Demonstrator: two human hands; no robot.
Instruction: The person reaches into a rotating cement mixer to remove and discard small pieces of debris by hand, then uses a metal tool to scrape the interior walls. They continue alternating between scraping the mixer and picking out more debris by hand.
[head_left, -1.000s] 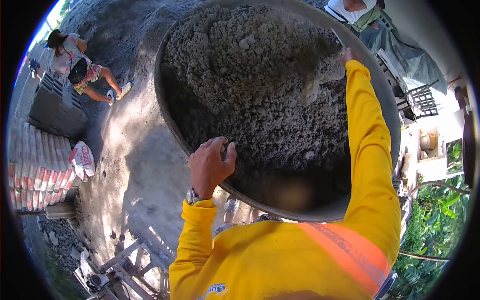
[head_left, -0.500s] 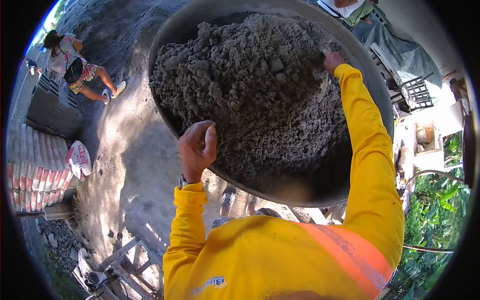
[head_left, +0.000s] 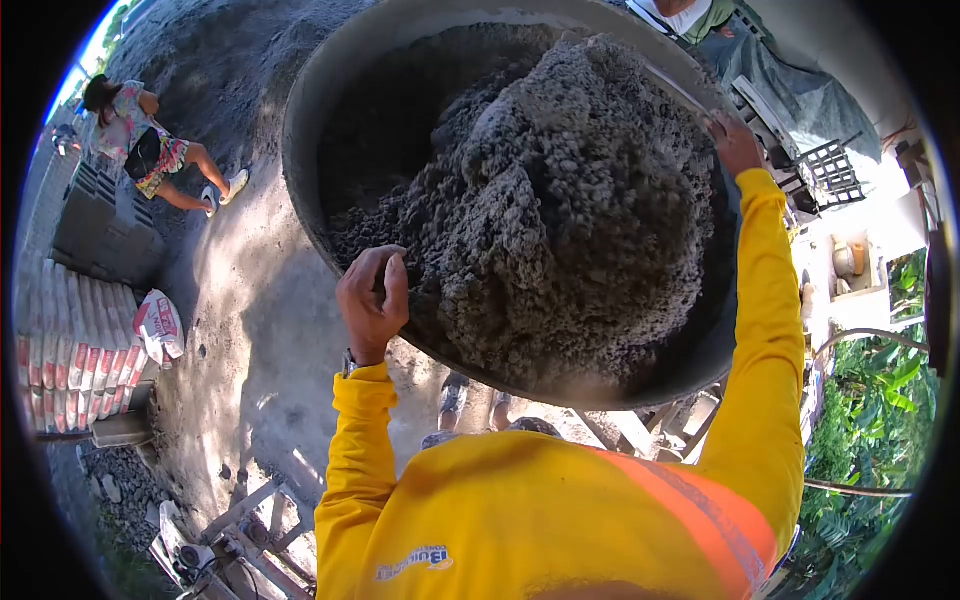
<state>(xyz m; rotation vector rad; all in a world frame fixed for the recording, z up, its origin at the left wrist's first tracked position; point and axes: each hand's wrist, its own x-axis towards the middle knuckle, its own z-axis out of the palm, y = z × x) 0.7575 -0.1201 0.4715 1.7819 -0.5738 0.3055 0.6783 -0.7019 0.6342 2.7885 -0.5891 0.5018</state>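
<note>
A large round metal tub point(head_left: 310, 110) holds a heap of grey, crumbly mortar mix point(head_left: 560, 200). At the tub's near left edge, my left hand point(head_left: 373, 305) is closed, its fingers curled over the rim and the thumb up. My right hand point(head_left: 735, 145) is at the far right side of the tub, fingers bent. A thin pale edge point(head_left: 680, 90) runs from those fingers along the mix; what it belongs to is hidden. Both my arms wear yellow sleeves.
Stacked cement bags point(head_left: 85, 350) stand at left, with a loose bag point(head_left: 160, 328) beside them. A person point(head_left: 150, 150) stands on the ground beyond; another person point(head_left: 690, 15) is at the top. Black plastic crates point(head_left: 832, 178) lie right of the tub, and a wooden frame point(head_left: 250, 530) stands lower left.
My right hand has moved right, out of the mix to the tub's side. The heap has shifted right, baring the tub's dark left interior. My left hand has moved slightly left.
</note>
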